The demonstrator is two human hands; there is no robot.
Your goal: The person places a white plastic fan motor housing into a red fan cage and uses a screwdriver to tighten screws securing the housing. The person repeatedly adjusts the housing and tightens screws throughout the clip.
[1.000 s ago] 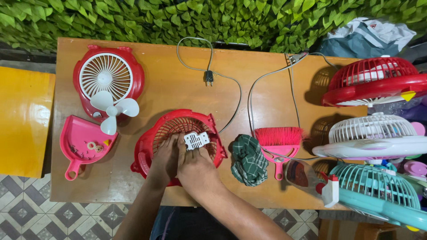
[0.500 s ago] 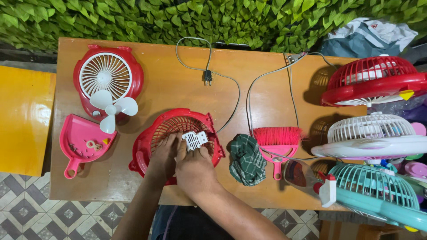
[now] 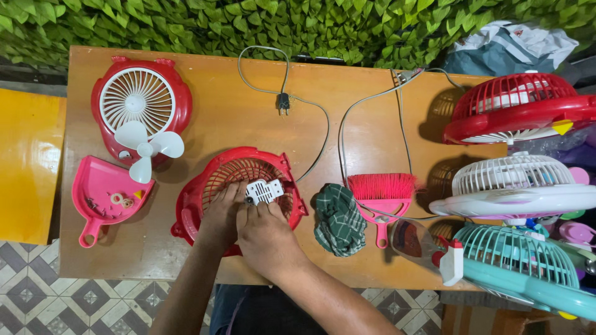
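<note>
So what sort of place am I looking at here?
Most likely a small fan-repair bench, perhaps outdoors. On the orange wooden table lie an opened red plastic fan housing under both hands, a loose white fan blade, and several assembled table fans stacked at the right, before a leafy green wall.

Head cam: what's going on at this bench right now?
A person works with both bare hands on a red fan housing lying on a wooden table. The left hand rests on the grille; the right hand holds a small white motor part over it. A white fan blade lies on another red housing, left. A green cloth and pink brush sit right, beside three assembled fans.
</note>
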